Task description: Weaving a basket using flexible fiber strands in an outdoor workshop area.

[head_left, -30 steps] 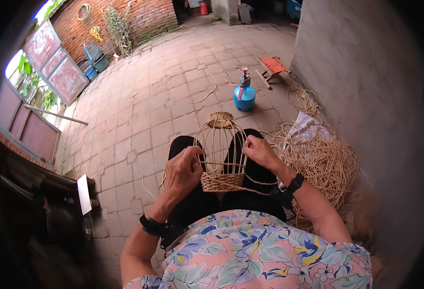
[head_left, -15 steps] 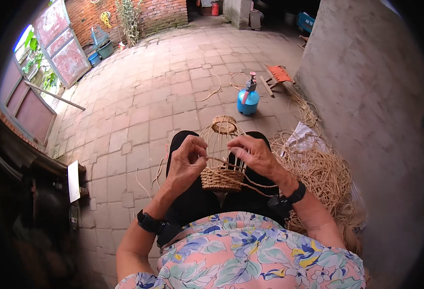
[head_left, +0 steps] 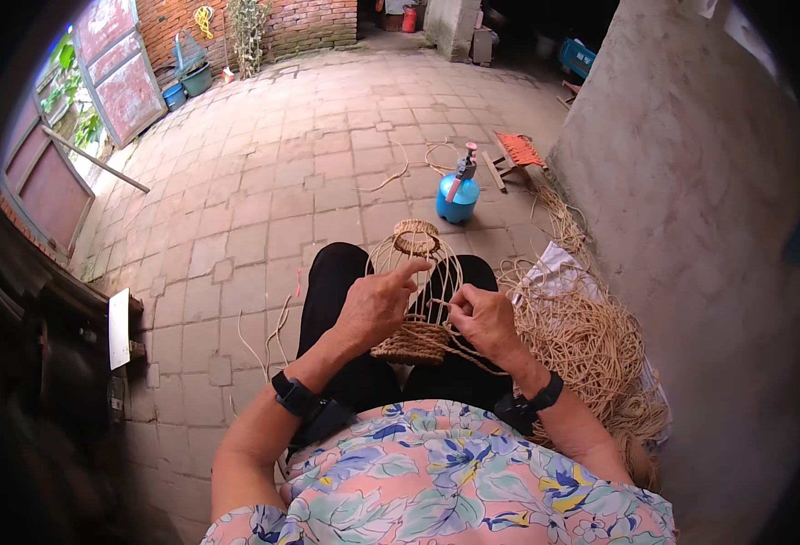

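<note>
A half-woven basket (head_left: 411, 341) of twisted straw-coloured cord rests between my thighs. Its base is a tight woven band, thin bare ribs rise from it, and a small woven ring (head_left: 416, 238) gathers them at the top. Across the ribs on the left lies my left hand (head_left: 373, 304), index finger stretched out to the right; its other fingers are partly hidden. My right hand (head_left: 486, 320) is closed in a pinch at the right side of the ribs, on a strand of cord (head_left: 438, 302). More cord trails from the woven band beneath my right hand.
A large heap of loose cord (head_left: 582, 341) lies at my right on a white sack (head_left: 556, 263), beside a grey wall (head_left: 691, 182). Ahead stand a blue pump sprayer (head_left: 457, 198) and a folding stool (head_left: 516, 154) with an orange seat. Loose strands lie on the paving.
My left hand has moved right across the ribs, its pinch loosened and its index finger stretched out. My right hand has lowered and closed on the cord. The view has shifted slightly.
</note>
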`<state>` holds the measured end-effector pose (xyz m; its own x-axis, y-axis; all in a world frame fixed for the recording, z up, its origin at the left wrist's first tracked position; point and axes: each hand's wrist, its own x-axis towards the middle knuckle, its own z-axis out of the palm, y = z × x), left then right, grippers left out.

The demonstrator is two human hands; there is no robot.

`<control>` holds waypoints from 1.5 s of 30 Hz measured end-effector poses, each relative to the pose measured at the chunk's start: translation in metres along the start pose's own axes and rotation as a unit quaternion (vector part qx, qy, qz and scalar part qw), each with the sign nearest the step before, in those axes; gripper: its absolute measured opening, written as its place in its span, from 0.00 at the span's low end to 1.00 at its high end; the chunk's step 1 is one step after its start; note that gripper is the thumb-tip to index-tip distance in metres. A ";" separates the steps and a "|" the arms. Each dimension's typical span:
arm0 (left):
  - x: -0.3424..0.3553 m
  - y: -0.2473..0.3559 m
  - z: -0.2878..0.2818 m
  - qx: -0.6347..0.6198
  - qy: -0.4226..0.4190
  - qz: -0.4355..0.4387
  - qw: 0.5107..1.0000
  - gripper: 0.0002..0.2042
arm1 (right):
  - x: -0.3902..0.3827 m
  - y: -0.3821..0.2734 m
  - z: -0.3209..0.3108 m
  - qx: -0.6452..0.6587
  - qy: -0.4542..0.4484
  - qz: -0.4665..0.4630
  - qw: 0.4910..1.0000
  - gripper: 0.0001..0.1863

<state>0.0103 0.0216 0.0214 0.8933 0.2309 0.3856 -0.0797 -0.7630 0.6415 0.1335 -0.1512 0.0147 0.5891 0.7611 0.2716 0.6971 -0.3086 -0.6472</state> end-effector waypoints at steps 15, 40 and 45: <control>0.001 0.008 -0.011 -0.031 0.070 0.074 0.994 0.19 | 0.010 0.022 0.024 0.279 -0.111 0.093 0.949 0.15; 0.001 -0.005 0.020 0.153 -0.007 -0.009 0.988 0.06 | 0.010 0.023 0.023 0.248 -0.112 0.079 0.959 0.17; 0.002 -0.012 -0.018 -0.200 0.001 -0.116 0.973 0.08 | 0.009 0.032 0.019 0.320 -0.126 0.125 0.931 0.24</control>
<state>0.0050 0.0419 0.0259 0.9067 0.3706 0.2015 -0.0431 -0.3938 0.9182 0.1540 -0.1434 -0.0170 0.5294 0.8456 -0.0684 0.1173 -0.1529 -0.9813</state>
